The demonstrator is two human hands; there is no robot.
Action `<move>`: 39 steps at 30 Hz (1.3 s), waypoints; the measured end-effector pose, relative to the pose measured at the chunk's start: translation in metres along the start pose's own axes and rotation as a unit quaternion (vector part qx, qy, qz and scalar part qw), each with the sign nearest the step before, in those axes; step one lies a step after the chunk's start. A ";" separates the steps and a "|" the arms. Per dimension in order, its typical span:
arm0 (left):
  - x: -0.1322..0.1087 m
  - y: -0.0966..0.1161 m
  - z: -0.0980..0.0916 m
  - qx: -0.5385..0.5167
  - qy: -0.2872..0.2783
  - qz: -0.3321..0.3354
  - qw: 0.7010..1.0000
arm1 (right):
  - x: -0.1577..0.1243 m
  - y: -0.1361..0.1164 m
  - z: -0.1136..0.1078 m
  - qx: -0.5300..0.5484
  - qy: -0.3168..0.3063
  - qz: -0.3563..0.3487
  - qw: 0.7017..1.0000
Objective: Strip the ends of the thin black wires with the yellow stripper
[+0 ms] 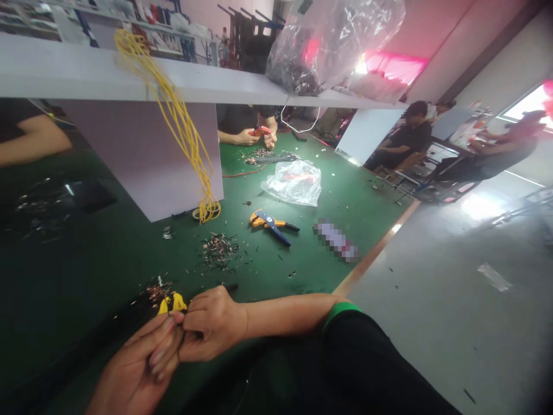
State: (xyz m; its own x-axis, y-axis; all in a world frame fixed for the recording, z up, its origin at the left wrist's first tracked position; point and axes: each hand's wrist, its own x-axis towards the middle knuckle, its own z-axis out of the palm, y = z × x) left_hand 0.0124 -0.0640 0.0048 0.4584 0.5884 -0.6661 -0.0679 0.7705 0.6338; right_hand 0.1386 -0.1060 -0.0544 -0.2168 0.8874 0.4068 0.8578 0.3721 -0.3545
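Note:
My left hand (142, 360) is closed, with thumb and fingers pinched together. My right hand (216, 323) is curled closed and touches the left hand's fingertips; whatever small thing lies between them is hidden. Just beyond the fingertips is a yellow and black piece (173, 303), partly covered, and I cannot tell whether it is held or lying there. Behind it lies a heap of copper-ended wire pieces (158, 293). Dark strands, seemingly black wires (82, 346), stretch along the table to the left of my hands.
Farther off on the green table (268, 271) are a wire pile (219, 251), orange-and-blue wire strippers (272, 225) and a clear plastic bag (294, 181). Yellow cord (181, 127) hangs from the shelf (224, 86). Across, a co-worker's hands (259, 137) hold a red tool. Other people sit at right.

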 end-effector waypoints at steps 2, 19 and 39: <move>0.004 -0.001 -0.002 0.004 0.022 -0.011 1.000 | -0.001 0.003 0.002 0.005 0.010 0.003 1.000; -0.026 0.004 -0.007 -0.054 -0.165 0.036 0.984 | -0.015 -0.021 -0.034 0.191 0.134 0.029 0.972; -0.015 0.029 -0.026 -0.102 -0.174 0.113 0.973 | -0.015 0.035 -0.037 0.283 0.123 0.253 0.917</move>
State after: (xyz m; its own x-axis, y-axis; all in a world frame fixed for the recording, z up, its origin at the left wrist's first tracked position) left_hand -0.0194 -0.0441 0.0228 0.6814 0.6573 -0.3221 -0.3608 0.6845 0.6335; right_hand 0.1891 -0.1160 -0.0421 0.3149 0.9227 0.2223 0.4247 0.0725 -0.9024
